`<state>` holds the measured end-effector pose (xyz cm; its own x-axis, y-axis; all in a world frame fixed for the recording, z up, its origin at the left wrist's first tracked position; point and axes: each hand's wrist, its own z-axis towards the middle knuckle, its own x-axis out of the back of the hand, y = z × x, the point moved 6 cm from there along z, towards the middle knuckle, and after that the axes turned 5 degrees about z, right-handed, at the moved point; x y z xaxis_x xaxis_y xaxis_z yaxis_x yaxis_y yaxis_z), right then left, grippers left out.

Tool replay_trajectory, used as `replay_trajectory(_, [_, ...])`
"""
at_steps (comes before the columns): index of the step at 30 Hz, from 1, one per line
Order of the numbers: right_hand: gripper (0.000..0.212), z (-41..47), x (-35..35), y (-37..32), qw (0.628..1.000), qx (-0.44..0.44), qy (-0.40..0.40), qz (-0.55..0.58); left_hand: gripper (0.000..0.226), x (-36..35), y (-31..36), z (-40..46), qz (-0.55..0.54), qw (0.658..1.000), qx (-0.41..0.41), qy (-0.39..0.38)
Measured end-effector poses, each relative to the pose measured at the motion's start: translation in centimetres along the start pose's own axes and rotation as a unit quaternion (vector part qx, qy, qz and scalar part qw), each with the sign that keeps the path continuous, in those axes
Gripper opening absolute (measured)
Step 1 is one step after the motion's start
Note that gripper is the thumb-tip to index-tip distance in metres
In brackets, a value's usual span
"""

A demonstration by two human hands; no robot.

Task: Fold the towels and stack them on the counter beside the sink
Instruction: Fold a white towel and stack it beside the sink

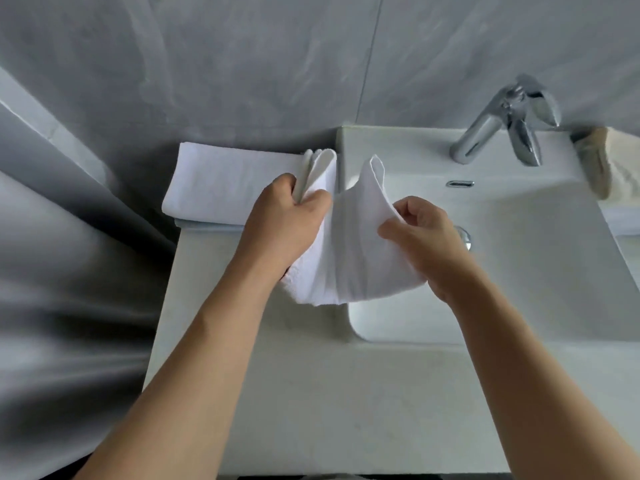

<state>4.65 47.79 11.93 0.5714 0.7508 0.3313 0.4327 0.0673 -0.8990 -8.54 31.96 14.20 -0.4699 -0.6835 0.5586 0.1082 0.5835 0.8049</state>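
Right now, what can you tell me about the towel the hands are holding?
The towel is white, soft-looking cloth with a slightly nubbly weave near its lower left edge. It is held up in the air over the sink, partly folded and sagging in the middle. The left hand grips a bunched end, with folded layers sticking up above the fist. The right hand pinches the other side, where one corner pokes up. Only the hands touch it.
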Motion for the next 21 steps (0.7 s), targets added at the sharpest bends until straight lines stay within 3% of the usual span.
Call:
replay_trajectory(5, [0.024,-2.3,8.3,3.5,1.0,-0.006,0.017,0.014,0.026,-6.5,5.3,-4.2,0.049,0.997,-0.05,-0.017])
replay_trajectory(9, [0.015,-3.3,16.0,7.6,0.999,-0.028,0.039,0.011,0.025,-13.3,8.1,-7.4,0.045,0.998,-0.028,-0.029])
replay_trajectory(16, [0.02,-3.3,29.1,11.5,0.987,-0.027,0.147,-0.062,0.019,-23.9,14.0,-10.2,-0.049,0.994,-0.015,-0.095])
replay_trajectory(19, [0.023,-3.1,33.3,11.8,0.976,-0.015,0.193,-0.102,0.031,-27.3,17.2,-10.0,-0.084,0.988,-0.028,-0.125])
replay_trajectory(21, [0.017,-2.9,35.6,11.7,0.967,0.002,0.213,-0.137,0.028,-28.8,18.8,-9.5,-0.119,0.984,-0.031,-0.129])
